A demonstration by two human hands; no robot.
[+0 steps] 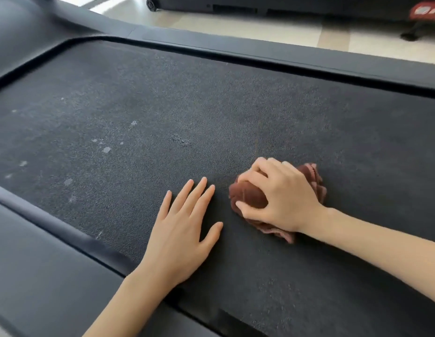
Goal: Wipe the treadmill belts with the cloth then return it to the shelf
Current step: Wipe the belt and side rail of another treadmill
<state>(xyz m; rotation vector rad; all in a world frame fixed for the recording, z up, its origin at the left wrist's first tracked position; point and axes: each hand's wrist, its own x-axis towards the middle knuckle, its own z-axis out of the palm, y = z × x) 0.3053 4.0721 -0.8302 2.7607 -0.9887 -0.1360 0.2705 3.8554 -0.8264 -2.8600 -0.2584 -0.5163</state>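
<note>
A dark grey treadmill belt point(187, 105) fills most of the view, with pale dusty spots on its left half. A crumpled brown cloth point(248, 193) lies bunched on the belt right of centre. My right hand point(282, 193) presses down on it, fingers curled around the bundle. My left hand point(184, 227) lies flat on the belt just left of the cloth, fingers spread, holding nothing.
Black side rails point(260, 48) frame the belt at the far and near edges. The motor cover point(24, 27) rises at the top left. Beyond the far rail is pale floor point(296, 30), with another dark machine point(272, 4) at the top.
</note>
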